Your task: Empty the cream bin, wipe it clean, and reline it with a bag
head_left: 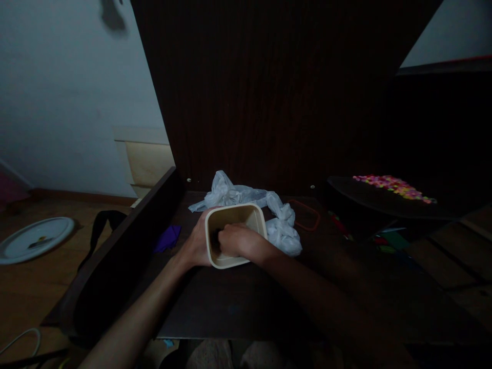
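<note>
A cream rectangular container [258, 220] is tilted with its mouth toward me, above the dark wooden surface [230, 302]. My left hand [200, 240] grips it by its left side, the fingers partly hidden behind the wall. Inside the container is my right hand [234, 240], its fingers curled near dark contents at the left of the inside. What those fingers hold, if anything, is too dark to make out. Crumpled whitish plastic bags [284, 236] lie behind and to the right of the container.
A purple piece [168, 239] lies left of my left hand. An orange-brown rectangular ring [317, 220] is behind the bags. Small colourful pieces [400, 187] are heaped on a dark surface at right. A white round lid [36, 240] is on the floor at left.
</note>
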The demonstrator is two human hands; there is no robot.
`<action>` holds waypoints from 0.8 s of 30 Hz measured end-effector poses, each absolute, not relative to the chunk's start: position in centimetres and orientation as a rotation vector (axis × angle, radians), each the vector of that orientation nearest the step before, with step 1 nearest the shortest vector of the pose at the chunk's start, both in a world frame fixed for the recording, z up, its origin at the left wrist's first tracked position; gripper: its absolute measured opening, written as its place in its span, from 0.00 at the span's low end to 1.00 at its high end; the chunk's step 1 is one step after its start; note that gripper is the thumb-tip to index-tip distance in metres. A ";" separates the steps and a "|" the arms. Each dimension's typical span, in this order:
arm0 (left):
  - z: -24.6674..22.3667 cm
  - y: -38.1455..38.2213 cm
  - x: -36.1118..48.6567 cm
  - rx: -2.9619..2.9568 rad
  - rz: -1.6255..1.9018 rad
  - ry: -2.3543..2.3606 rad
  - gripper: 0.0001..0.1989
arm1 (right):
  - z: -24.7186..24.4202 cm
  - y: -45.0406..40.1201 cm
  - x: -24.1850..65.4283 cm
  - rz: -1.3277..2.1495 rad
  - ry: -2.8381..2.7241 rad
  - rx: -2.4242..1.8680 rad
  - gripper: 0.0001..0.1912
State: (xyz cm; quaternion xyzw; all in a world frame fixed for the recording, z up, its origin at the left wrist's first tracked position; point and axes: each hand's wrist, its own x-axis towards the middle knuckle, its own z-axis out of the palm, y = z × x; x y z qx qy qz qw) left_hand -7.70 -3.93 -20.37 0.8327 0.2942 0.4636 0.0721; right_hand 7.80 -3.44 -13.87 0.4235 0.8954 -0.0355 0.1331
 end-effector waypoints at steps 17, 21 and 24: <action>-20.1 -4.3 -7.6 2.506 1.305 0.936 0.60 | -14.0 -3.6 8.6 -0.043 2.681 1.318 0.22; -20.1 -4.3 -7.6 2.531 1.297 0.888 0.60 | -14.9 -3.1 8.7 -0.062 2.743 1.146 0.19; -20.1 -4.2 -7.7 2.547 1.293 0.901 0.60 | -15.1 -2.9 8.5 -0.042 2.736 1.080 0.18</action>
